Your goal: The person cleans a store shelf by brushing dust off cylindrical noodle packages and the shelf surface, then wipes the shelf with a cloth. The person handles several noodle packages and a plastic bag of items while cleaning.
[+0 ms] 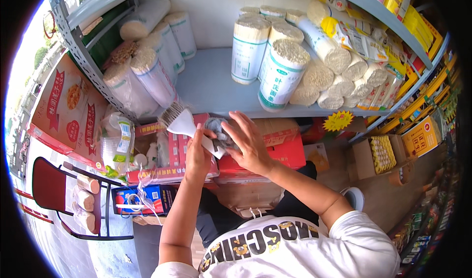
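Note:
My left hand (196, 152) is closed round the handle of a white brush (183, 124). Its dark, light-tipped bristles point up and left, close to the shelf's front edge. Beside the handle, a crumpled grey cloth (222, 131) sits between my two hands. My right hand (250, 143) grips this cloth from the right, its fingers bent over it and partly apart. Ahead of both hands is the blue-grey metal shelf (209, 84). Paper-wrapped bundles of dried noodles (282, 76) stand at its middle, with more bundles (152, 74) at the left.
More noodle rolls (339, 84) lie stacked at the shelf's right, beside yellow packets. Red boxes (290, 152) sit under the shelf edge. A large red carton (69, 106) and a chair (49, 184) with wrapped rolls are left. An egg carton box (381, 152) stands on the floor, right.

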`<state>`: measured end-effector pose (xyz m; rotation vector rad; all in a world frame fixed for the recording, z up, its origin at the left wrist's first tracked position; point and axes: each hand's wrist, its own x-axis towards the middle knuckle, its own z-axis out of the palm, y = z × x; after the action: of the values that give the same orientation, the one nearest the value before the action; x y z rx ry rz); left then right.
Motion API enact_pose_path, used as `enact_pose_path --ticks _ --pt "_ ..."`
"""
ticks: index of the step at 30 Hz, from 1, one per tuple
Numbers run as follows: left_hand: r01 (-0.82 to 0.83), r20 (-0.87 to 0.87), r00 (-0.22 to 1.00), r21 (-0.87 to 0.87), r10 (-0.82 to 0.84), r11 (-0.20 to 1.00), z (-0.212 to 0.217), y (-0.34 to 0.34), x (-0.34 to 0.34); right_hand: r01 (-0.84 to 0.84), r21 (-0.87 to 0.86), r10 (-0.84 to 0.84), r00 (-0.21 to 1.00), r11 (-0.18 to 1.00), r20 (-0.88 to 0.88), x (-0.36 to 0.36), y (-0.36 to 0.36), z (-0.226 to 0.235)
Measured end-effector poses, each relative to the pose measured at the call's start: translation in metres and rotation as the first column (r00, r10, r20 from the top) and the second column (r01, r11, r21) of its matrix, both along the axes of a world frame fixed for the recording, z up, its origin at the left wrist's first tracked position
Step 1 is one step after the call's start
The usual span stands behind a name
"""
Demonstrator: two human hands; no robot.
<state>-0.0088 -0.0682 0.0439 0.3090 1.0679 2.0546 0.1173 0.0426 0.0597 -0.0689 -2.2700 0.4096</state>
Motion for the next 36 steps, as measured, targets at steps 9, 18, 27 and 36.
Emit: enact_pose_path --ticks 9,18,27,36 --pt "0.018 -0.077 0.997 -0.069 -0.024 0.997 0.011 -0.008 -0.038 -0.244 -0.756 0.348 0.937 0.607 -0.023 -0.071 0.029 -0.022" --pt "-0.301 -0.342 0.918 -0.265 0.203 0.916 -0.06 -0.021 -0.056 0.121 -0.151 -0.081 0.967 0.981 0.243 -0.194 0.111 -0.047" --pt "-0.403 -0.367 0.883 -0.273 0.292 0.874 -0.059 -0.012 -0.044 0.446 0.041 -0.408 0.775 0.894 0.483 -0.3 0.159 -0.112" --pt "-0.368 -0.355 0.899 -0.298 0.256 0.881 -0.056 -0.011 -0.044 0.866 0.005 -0.784 0.45 0.5 0.427 -0.381 0.276 -0.115"
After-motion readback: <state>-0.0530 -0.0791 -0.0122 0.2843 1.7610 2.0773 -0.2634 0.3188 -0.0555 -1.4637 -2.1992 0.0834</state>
